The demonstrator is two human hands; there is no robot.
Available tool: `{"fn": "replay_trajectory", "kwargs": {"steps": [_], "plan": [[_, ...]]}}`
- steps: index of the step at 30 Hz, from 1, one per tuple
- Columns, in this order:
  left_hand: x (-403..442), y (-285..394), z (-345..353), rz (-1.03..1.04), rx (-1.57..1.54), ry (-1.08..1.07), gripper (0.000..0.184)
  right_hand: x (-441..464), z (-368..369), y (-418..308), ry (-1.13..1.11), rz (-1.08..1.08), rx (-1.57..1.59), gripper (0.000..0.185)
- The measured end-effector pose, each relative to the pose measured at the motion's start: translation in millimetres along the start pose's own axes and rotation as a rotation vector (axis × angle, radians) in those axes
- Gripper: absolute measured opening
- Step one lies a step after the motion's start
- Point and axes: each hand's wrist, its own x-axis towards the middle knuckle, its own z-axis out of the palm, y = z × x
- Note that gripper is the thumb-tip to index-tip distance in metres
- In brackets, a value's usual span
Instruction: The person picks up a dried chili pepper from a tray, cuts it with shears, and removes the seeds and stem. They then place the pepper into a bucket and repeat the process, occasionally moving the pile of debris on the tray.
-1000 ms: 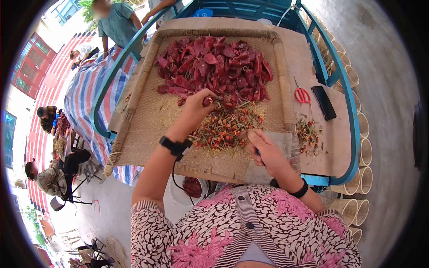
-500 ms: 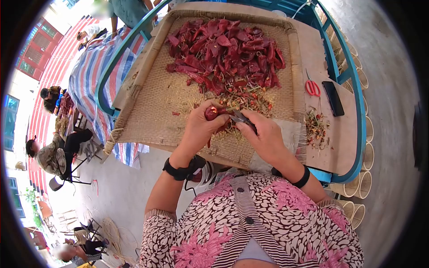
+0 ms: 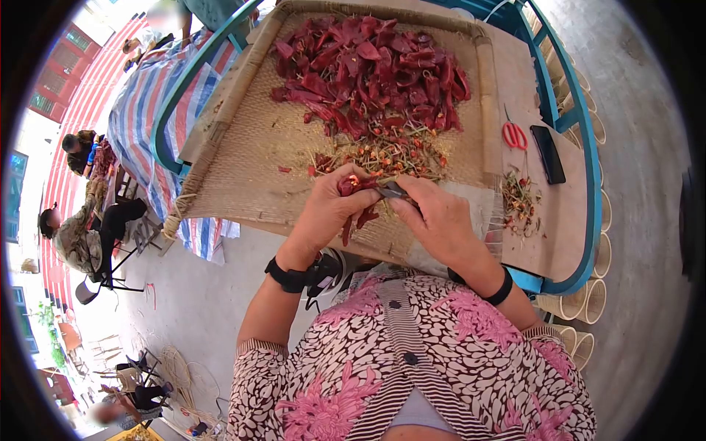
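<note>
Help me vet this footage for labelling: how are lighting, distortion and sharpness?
Head view: fisheye curvature, black corners; head view: red-striped background at left washed out, red peppers well lit; head view: left hand and right hand fairly sharp, lower-left person blurred at the face.

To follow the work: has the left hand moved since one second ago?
Yes. Judged against the woven tray, the left hand has moved away from the heap of red peppers, toward the tray's near edge.

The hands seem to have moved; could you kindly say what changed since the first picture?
The left hand, holding a red pepper, has drawn back from the pepper pile; the right hand has moved left, bringing its blade up to the pepper. The scissors and phone stayed put.
</note>
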Motion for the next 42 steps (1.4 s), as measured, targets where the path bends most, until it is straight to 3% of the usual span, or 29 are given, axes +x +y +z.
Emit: {"fn": "replay_trajectory", "kwargs": {"steps": [2,5,7,10,12,16,20,25,29,31,35,42], "plan": [[0,-7,0,-0.004,-0.062,-0.022,0.014,-4,9,7,0.053,-0.017,0.062,0.029],[1,-15,-1,-0.016,-0.25,-0.068,0.022,-7,8,10,-0.062,0.076,0.414,0.03],[-1,-17,2,-0.018,-0.41,-0.11,0.025,-9,4,7,-0.183,0.232,0.71,0.031],[4,-23,1,0.059,-0.398,-0.134,0.028,-8,0,13,-0.392,0.511,1.259,0.033],[8,-30,-2,0.073,-0.431,-0.146,0.027,-8,1,13,-0.408,0.579,1.344,0.034],[14,-31,-9,0.033,-0.385,-0.137,0.023,1,0,1,-0.229,0.353,0.885,0.033],[16,-26,-11,0.077,-0.073,-0.05,0.019,5,0,7,-0.142,0.145,0.282,0.032],[18,-25,-7,0.192,-0.062,-0.08,0.016,8,-1,8,-0.17,0.123,0.255,0.032],[17,-25,-10,0.087,0.0,-0.065,0.015,7,5,11,-0.079,0.061,0.217,0.031],[14,-19,-3,0.015,-0.148,-0.071,0.015,5,6,13,-0.132,0.207,0.451,0.031],[22,-29,-7,0.102,-0.286,-0.128,0.014,7,0,12,-0.36,0.481,1.104,0.032],[24,-34,-11,0.152,-0.57,-0.356,0.014,9,-7,4,-0.603,0.835,1.682,0.032]]}}
